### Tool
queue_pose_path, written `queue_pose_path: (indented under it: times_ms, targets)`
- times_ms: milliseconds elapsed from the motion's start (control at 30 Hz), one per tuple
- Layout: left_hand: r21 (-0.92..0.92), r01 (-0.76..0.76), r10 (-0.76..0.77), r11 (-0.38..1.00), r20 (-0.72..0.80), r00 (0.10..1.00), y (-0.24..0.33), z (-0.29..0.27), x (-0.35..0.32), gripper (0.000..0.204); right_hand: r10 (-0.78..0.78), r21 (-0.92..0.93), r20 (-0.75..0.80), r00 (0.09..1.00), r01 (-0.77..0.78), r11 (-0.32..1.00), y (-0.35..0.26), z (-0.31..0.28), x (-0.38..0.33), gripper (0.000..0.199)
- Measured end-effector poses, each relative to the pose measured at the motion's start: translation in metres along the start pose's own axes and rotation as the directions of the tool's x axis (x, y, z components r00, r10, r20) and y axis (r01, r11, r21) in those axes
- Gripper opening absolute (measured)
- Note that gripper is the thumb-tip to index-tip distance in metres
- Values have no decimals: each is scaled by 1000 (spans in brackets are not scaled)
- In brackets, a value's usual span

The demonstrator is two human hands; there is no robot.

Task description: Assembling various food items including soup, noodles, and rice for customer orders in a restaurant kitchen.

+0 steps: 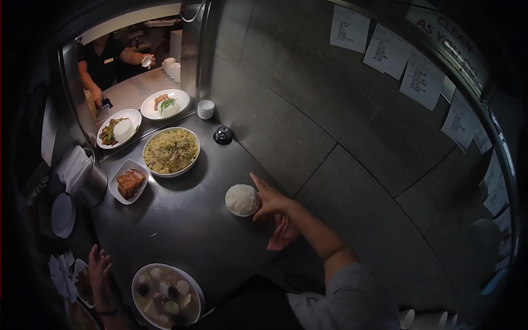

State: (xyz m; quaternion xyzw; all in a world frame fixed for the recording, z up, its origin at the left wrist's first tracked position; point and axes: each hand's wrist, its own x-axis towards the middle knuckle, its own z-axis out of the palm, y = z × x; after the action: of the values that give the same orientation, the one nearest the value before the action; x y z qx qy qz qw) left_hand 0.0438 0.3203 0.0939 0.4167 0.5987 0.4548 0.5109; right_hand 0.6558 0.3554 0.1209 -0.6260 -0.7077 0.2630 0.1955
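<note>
My right hand [269, 201] reaches to the right side of a white bowl heaped with rice [242, 199]. Its fingers and thumb are spread along the bowl's edge, apart from each other; whether they press on it I cannot tell. A pink cloth [282, 234] lies or hangs just below this hand. At the lower left, my left hand [99, 268] is raised with fingers apart and nothing in it. It is nearest to a white dish of dark food [83, 284]. A large oval bowl of soup [165, 297] with pale chunks stands between my arms.
A bowl of fried rice [171, 152], a dish of browned meat [131, 182], two filled plates [119, 130], stacked small cups [205, 109] and a call bell [223, 135] stand farther back. Behind the pass window, a person [104, 60] holds a small white cup. Paper slips [388, 50] hang at right.
</note>
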Motion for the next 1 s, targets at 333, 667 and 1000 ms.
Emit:
queue_pose_path:
  times_ms: [333, 667, 1000]
  targets:
    - [-363, -229, 225, 903, -55, 973, -83, -90, -198, 47, 65, 59, -198, 978, -54, 997, -13, 60, 64, 122]
    - [-49, 86, -98, 995, -630, 771, -3, 14, -265, 49, 191, -49, -488, 852, -245, 968, -40, 68, 161, 111]
    - [-39, 10, -30, 999, -543, 839, -2, 53, -248, 50, -97, 138, -265, 959, 137, 981, -161, 157, 104, 106]
